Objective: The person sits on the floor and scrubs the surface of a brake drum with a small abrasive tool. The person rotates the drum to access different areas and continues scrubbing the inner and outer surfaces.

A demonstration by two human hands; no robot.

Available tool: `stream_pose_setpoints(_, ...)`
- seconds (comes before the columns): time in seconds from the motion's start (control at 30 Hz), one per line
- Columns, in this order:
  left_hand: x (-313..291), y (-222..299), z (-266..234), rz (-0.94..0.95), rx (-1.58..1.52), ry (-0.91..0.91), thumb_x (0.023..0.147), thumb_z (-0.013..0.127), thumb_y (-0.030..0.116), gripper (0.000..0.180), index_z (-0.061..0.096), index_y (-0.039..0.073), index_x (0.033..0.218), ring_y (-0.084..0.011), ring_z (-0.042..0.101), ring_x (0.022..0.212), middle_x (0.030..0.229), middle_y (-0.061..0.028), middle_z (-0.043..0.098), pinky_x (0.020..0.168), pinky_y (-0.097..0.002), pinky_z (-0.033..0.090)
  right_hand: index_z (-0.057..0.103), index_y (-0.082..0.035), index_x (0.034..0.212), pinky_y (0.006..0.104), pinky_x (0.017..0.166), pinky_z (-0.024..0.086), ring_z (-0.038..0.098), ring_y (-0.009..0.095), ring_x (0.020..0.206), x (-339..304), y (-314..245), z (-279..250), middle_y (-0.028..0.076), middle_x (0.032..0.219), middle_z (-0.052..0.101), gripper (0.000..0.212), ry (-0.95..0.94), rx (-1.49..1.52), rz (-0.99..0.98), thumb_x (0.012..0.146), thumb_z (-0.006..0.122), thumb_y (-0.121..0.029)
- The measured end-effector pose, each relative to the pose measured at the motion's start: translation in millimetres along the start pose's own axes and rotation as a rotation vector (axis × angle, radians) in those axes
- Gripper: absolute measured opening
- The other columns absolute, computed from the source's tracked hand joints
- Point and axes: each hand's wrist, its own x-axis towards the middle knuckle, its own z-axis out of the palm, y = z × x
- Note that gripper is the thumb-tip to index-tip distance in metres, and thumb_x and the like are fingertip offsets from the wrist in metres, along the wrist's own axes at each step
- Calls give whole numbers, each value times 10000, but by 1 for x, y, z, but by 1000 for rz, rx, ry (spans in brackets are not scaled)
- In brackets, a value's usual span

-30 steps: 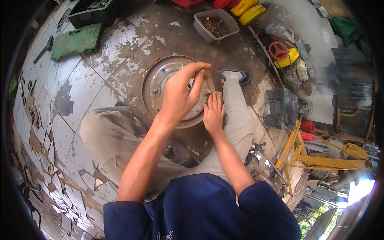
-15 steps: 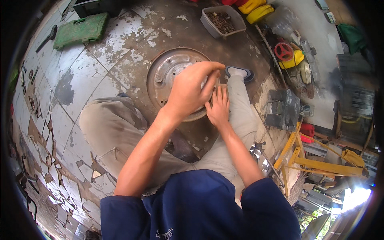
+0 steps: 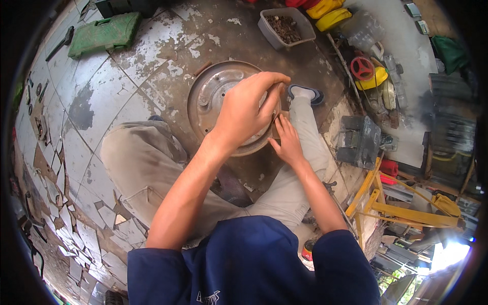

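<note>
A round, worn metal plate (image 3: 204, 114) with a raised rim, like a drum brake backing plate, lies on the floor between my legs. My left hand (image 3: 249, 104) reaches over its right half, fingers curled together near the right rim. Whatever those fingers grip is hidden behind the hand. My right hand (image 3: 288, 141) rests low by the plate's right edge, its fingers stretched out and its thumb apart. Close to its fingertips is a small brownish piece, mostly covered, whose kind I cannot make out. Both hands block much of the plate's right side.
A grey tub (image 3: 287, 30) of small rusty parts stands beyond the plate. A green tool case (image 3: 104, 35) and a hammer (image 3: 60, 44) lie far left. A dark box (image 3: 358, 141) and a yellow metal frame (image 3: 406, 213) are on the right. Broken tiles (image 3: 89, 244) cover the near left.
My right hand has shifted slightly right and down, its thumb spreading away from the plate. My left hand stays over the plate, nearly in place. The view has shifted slightly.
</note>
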Motion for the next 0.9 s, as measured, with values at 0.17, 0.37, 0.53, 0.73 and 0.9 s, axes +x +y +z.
stream_pose_setpoints(0.17,1,5,2,-14,-18,-15,947,594,22,185,666,3,1115,-195,712,865,935,-127,711,752,-305,539,502,-28,1393,449,1113,345,397,357,1365,4,-10,23,185,1477,437,456,225,145,122,977,552,-209)
stream_pose_setpoints(0.37,-1,3,-1,-19,7,-15,943,597,24,176,664,5,1104,-213,707,850,922,-132,706,738,-319,535,601,3,1219,416,1023,443,582,365,1169,25,-17,25,166,1270,629,283,454,810,615,1022,459,-143)
stream_pose_setpoints(0.53,0,2,-2,-18,12,-13,939,599,25,178,665,5,1103,-227,707,850,920,-135,705,735,-328,533,602,-19,1208,427,1043,402,534,359,1252,17,-26,21,190,1298,601,263,337,541,313,1014,505,-166)
stream_pose_setpoints(0.73,-1,0,0,11,20,2,933,608,29,182,669,12,1104,-241,710,870,942,-149,706,737,-333,533,232,-87,1551,547,1171,169,227,390,1463,11,-47,22,238,1563,272,740,162,308,361,962,588,-359)
stream_pose_setpoints(0.9,-6,-2,1,-23,38,-30,927,614,32,185,670,17,1103,-254,708,879,974,-148,708,747,-337,535,159,-81,1573,611,1156,147,224,384,1470,13,-58,26,206,1592,238,758,139,210,392,983,542,-364)
